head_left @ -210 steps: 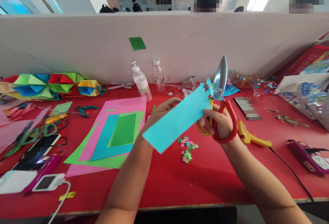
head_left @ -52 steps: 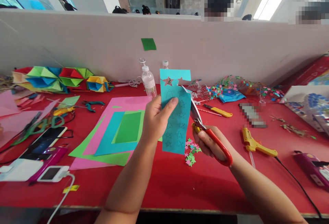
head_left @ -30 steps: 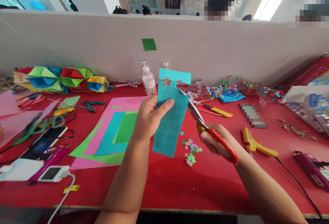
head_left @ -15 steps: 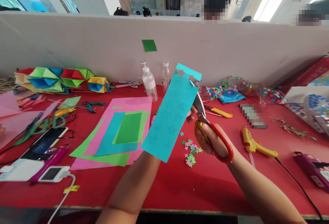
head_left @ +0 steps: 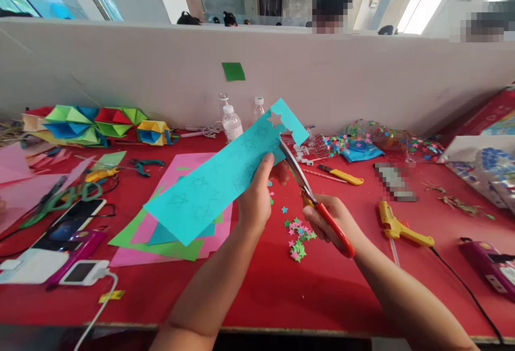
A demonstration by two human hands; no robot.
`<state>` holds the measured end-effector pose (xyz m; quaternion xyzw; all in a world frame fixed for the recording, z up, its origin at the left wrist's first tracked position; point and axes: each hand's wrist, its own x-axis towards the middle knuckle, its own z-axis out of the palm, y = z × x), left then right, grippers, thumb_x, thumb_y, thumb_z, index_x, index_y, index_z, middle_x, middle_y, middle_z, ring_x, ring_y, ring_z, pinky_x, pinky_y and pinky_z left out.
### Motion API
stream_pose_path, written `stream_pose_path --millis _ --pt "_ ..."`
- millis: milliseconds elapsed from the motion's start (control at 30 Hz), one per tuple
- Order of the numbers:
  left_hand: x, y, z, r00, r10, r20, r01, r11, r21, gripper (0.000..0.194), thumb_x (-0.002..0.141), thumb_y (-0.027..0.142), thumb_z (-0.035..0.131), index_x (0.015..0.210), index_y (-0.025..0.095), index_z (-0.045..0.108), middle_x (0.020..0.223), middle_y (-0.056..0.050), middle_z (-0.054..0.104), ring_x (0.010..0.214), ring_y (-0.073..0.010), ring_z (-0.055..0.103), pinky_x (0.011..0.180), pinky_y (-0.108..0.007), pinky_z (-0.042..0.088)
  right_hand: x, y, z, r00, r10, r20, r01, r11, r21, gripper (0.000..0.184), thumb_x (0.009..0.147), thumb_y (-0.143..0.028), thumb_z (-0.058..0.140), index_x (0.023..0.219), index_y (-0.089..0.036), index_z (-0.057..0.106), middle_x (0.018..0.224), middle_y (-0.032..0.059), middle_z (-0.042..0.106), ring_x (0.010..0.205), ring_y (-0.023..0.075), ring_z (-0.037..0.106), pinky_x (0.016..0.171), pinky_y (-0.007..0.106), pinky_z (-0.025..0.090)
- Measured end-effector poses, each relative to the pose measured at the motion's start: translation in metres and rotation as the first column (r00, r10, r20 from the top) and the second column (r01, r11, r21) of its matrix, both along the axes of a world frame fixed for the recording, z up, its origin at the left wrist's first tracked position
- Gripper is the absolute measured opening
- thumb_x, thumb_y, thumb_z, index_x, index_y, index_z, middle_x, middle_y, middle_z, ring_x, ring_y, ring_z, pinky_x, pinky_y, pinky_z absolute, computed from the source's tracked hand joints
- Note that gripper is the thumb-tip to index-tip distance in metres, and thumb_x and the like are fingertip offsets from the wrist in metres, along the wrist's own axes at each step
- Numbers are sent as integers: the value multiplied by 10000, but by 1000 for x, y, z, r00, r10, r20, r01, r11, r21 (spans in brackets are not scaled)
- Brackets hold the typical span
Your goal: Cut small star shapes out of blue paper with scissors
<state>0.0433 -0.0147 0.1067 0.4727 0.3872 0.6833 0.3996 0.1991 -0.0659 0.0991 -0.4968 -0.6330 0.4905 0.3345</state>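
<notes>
My left hand point(head_left: 259, 192) pinches a long strip of blue paper point(head_left: 217, 179), thumb on top and fingers beneath. Outlines of stars are pencilled along it, and star-shaped gaps show near its upper right end. In my right hand point(head_left: 332, 217) is a pair of scissors point(head_left: 308, 187) with red and yellow handles. Its blades point up and left, touching the paper's edge by the gaps. Below the hands, a small heap of pink, green and blue paper stars point(head_left: 298, 243) lies on the red table point(head_left: 265, 297).
Coloured sheets point(head_left: 120, 243) lie under the strip's left end. A yellow glue gun point(head_left: 402, 227) and a utility knife point(head_left: 341, 175) are at right. Bottles point(head_left: 232, 123) stand by the partition point(head_left: 161, 66). Phones point(head_left: 80, 219) and green-handled scissors point(head_left: 66, 198) lie at left.
The blue strip has turned, its lower end swinging left, and its pencilled face now shows. My left hand, mostly hidden behind it before, is in view. The scissors have shifted slightly left.
</notes>
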Motion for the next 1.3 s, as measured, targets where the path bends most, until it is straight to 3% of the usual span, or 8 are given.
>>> stream_pose_path --millis 167,333,500,800,1100,1300 --pt "-2 -1 4 982 -53 183 65 996 -60 239 806 380 614 662 189 606 558 -4 620 506 -128 620 487 -259 483 1 0 3 1000 10 22 -10 1000 -11 493 759 -611 631 601 -224 369 405 -78 388 359 72 338 398 231 262" --pt "-1 -3 9 976 16 215 -22 999 24 202 758 322 690 645 188 589 530 38 571 425 -67 510 440 -222 420 -1 -1 2 999 31 8 -30 999 -27 505 748 -631 641 605 -223 378 405 -78 394 356 74 345 397 230 268" --pt "-11 -1 12 993 13 118 -15 1000 14 286 780 300 654 552 191 520 485 43 515 419 -55 443 440 -222 374 1 0 4 997 79 18 -79 997 -20 541 745 -694 619 606 -221 397 403 -66 410 362 82 367 405 233 282" --pt "-40 2 15 992 -84 -97 76 994 -79 293 755 309 668 521 191 538 496 24 535 420 -65 418 418 -231 347 12 3 8 978 192 80 -194 981 24 623 756 -816 501 664 -201 453 465 -44 452 398 83 379 407 235 279" --pt "-51 3 13 981 -95 -168 66 983 -172 315 731 346 695 492 190 561 469 15 514 457 -85 453 445 -235 364 18 7 5 955 264 133 -272 961 44 618 764 -804 514 675 -193 470 501 -30 465 440 93 400 426 233 291" --pt "-56 2 16 982 -134 -135 103 970 -219 295 704 351 713 492 187 590 480 10 529 466 -83 448 452 -231 368 19 5 5 941 334 60 -335 942 6 611 797 -791 484 685 -191 453 506 -34 447 431 91 400 429 237 292"
